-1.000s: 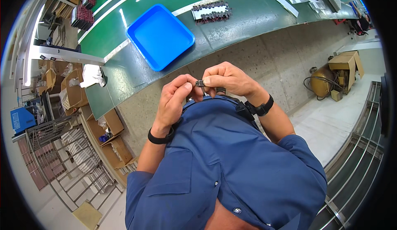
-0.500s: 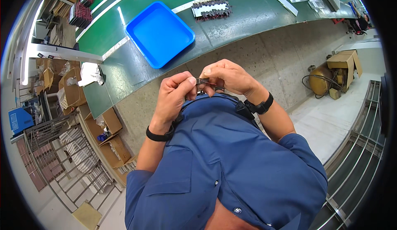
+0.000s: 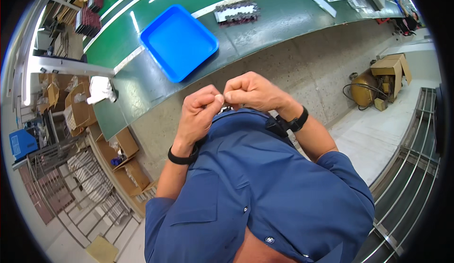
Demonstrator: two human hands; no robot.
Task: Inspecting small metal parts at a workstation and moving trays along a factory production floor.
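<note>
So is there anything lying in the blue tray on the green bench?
No, the blue tray on the green bench shows only its bare blue floor.

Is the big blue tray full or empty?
Empty. The blue tray on the green bench shows only its bare blue floor inside.

My left hand [image 3: 198,114] and my right hand [image 3: 253,90] are curled into loose fists, knuckles touching, just above my blue button-up shirt [image 3: 265,187]. Whatever sits between my fingertips is too small to make out. Beyond them, a bright blue square plastic tray [image 3: 177,40] rests on the long green workbench [image 3: 279,12].
</note>
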